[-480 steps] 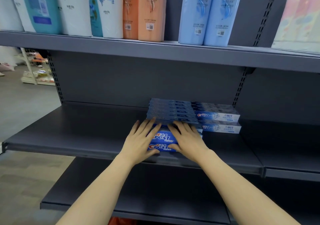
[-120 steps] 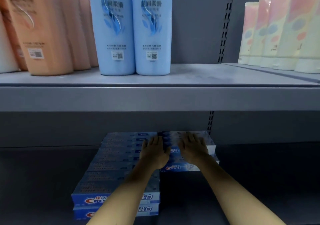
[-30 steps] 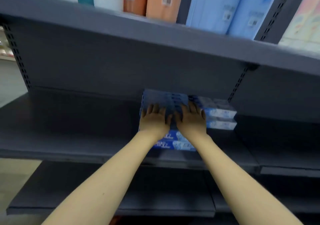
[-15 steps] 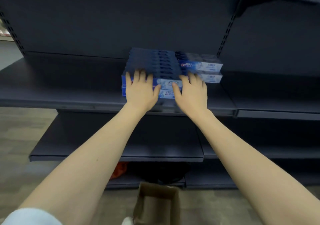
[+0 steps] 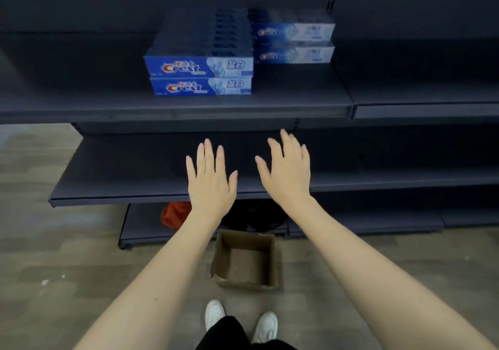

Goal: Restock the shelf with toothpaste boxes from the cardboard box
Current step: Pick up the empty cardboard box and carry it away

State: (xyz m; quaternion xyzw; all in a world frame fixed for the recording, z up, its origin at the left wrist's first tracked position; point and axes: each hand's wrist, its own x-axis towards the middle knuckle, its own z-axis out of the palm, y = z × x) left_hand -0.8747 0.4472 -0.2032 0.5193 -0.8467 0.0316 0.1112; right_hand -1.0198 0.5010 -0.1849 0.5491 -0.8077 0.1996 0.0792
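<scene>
Your left hand (image 5: 209, 181) and right hand (image 5: 287, 173) hang in front of the shelf (image 5: 189, 107), fingers spread flat, holding nothing; toothpaste boxes (image 5: 199, 75) sit stacked two high on it; cardboard box (image 5: 245, 262) on the floor by your shoes (image 5: 214, 313), inside looks bare.

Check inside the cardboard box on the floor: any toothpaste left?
The cardboard box stands open, and its bare brown bottom shows with no toothpaste boxes in it. The near wall hides a thin strip of the bottom.
</scene>
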